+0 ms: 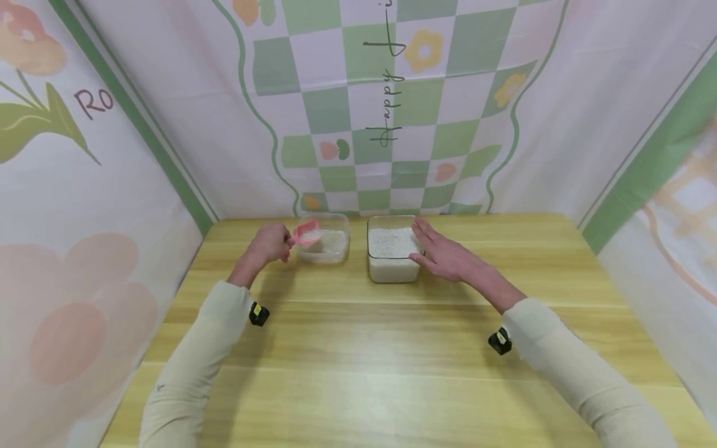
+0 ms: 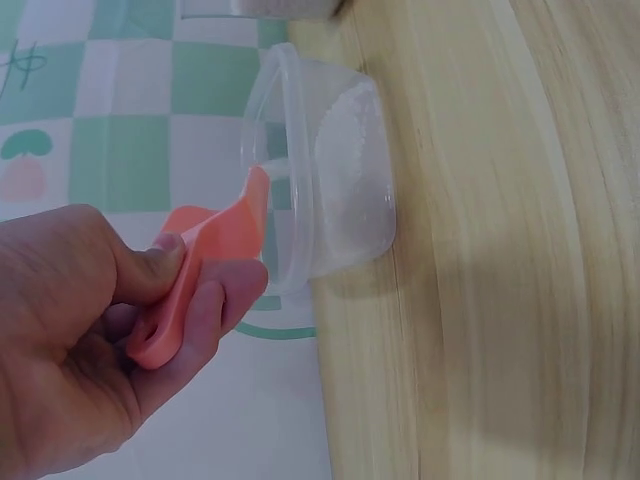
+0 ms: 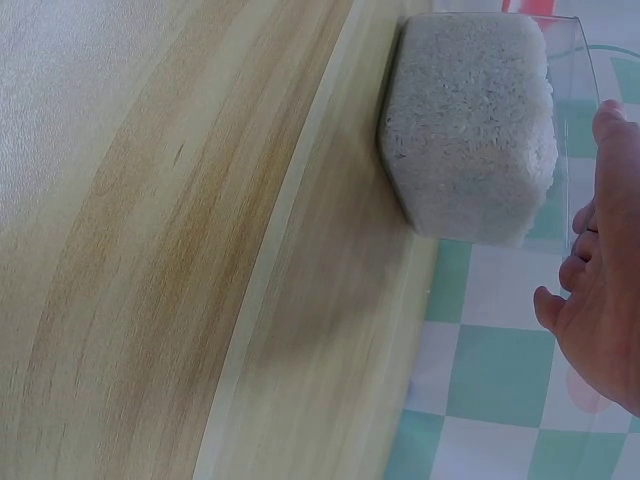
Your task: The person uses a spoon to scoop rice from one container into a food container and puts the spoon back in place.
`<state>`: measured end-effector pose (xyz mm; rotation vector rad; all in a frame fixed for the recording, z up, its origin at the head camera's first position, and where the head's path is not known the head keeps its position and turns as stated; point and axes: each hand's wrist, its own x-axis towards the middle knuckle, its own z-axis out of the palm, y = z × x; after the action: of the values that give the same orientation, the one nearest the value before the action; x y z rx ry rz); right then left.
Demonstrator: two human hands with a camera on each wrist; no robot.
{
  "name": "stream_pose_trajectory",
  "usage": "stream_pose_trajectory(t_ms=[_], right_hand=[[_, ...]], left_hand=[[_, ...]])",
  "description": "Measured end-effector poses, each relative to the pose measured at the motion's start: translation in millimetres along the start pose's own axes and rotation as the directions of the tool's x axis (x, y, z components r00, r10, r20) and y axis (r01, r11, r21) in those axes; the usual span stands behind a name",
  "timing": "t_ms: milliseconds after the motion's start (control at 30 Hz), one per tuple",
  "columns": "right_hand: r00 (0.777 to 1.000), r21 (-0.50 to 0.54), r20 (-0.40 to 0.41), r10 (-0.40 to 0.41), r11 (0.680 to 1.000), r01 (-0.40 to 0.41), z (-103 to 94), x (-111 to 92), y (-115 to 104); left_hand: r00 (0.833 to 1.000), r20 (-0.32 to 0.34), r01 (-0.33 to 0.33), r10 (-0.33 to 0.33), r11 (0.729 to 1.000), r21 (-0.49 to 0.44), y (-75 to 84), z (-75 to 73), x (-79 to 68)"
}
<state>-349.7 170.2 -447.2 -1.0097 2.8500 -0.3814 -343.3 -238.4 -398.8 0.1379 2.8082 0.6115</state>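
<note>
Rice (image 3: 470,120) seems to be going from the glass box (image 1: 393,271) to the plastic tub (image 1: 322,260).
The left hand (image 1: 271,242) is clamping fingers and thumb on the pink scoop (image 1: 305,233), which is hanging over the tub's left edge; some rice is lying inside the tub. The right hand (image 1: 445,256) is resting by the box's rim, fingers mostly straight and together, thumb apart. The next move is probably calling for a slow tip, keeping grains inside the tub.
</note>
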Motion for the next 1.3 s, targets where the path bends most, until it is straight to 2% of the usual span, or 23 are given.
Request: stream_pose_trajectory(t_ms=[200,333,567,800,967,1067,1133,1300], right_hand=[[1.000,-0.001,0.000,0.000,1.000,0.000,0.8,-0.8,1.2],[1.000,-0.002,-0.004,-0.004,1.000,0.004,1.0,-0.8,0.6],[1.000,-0.001,-0.007,-0.009,1.000,0.009,1.0,0.0,0.4],[1.000,0.006,-0.007,-0.004,1.000,0.004,-0.5,0.6,-0.9],[1.000,0.005,-0.008,-0.007,1.000,0.007,-0.9,1.1,-1.0],[1.000,0.005,-0.008,-0.007,1.000,0.007,-1.2,0.9,-1.2],[1.000,-0.001,-0.009,-0.008,1.000,0.008,-0.9,0.6,-1.0],[1.000,-0.013,-0.012,-0.005,1.000,0.005,0.4,-0.9,-1.0]], left_hand=[[0.999,-0.041,-0.018,0.021,0.997,0.069,1.1,2.7,-0.8],[0.994,-0.088,-0.044,0.060,0.985,0.164,0.0,3.6,-1.1],[0.977,-0.155,-0.078,0.144,0.927,0.367,6.4,5.0,-4.6],[0.970,-0.178,-0.076,0.164,0.906,0.417,8.4,9.8,-4.6],[0.970,-0.178,-0.056,0.164,0.866,0.496,10.6,13.2,-6.1],[0.965,-0.193,-0.053,0.177,0.854,0.517,12.2,14.7,-7.7],[0.957,-0.217,-0.061,0.195,0.862,0.504,13.6,15.3,-8.3],[0.935,-0.278,-0.100,0.220,0.916,0.389,22.4,14.2,-9.7]])
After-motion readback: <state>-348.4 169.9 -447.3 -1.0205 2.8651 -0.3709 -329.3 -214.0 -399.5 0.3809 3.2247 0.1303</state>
